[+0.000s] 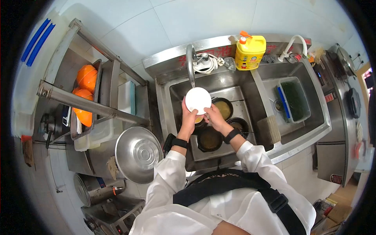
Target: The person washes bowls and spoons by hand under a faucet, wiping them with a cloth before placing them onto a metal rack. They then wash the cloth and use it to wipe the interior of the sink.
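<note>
Under the curved metal faucet [190, 64], a small round white dish [198, 100] is held over the left sink basin [178, 98]. My left hand [188, 118] grips its left and lower edge, and my right hand [215, 118] has its fingers on the lower right edge. Whether the dish is a plate or a shallow bowl is hard to tell. Something yellowish shows just below it, partly hidden by my hands. Beneath, several dark round bowls or pans sit in the basin, among them a front one [209, 139] and a back one [223, 108] with brownish liquid.
A yellow jug [250, 53] with an orange pump stands on the back ledge. The right basin holds a clear tub [294, 101] with dark green contents. A sponge-like block [268, 129] rests on the divider. At left are a large metal bowl [139, 154] and a rack with orange bowls [87, 77].
</note>
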The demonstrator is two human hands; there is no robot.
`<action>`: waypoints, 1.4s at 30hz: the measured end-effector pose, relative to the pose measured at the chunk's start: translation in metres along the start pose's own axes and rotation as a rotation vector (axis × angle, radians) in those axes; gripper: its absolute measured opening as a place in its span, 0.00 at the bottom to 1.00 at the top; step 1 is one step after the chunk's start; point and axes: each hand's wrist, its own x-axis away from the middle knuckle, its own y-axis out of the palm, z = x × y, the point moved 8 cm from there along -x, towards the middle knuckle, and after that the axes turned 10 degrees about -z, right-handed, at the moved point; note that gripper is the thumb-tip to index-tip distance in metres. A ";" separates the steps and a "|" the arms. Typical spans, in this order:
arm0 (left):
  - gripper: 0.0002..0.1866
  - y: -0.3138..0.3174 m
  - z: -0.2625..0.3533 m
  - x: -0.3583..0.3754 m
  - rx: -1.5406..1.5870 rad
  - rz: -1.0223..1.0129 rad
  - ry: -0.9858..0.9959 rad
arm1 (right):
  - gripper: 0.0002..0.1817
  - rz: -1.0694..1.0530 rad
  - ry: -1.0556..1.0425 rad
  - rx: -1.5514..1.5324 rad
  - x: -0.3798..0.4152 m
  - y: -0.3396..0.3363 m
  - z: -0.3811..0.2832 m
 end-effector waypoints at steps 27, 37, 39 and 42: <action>0.30 -0.026 -0.005 -0.008 -0.067 0.080 0.092 | 0.14 -0.105 0.131 -0.127 -0.028 0.008 0.023; 0.16 -0.035 0.019 -0.030 -0.791 0.109 0.382 | 0.20 -0.160 -0.576 1.068 -0.031 -0.018 -0.026; 0.18 0.032 0.065 -0.008 -0.997 -0.149 0.391 | 0.17 -0.136 -0.390 1.126 -0.002 0.001 -0.061; 0.25 0.044 0.031 -0.021 -1.350 -0.363 0.399 | 0.12 0.043 -0.651 1.362 -0.014 0.000 -0.070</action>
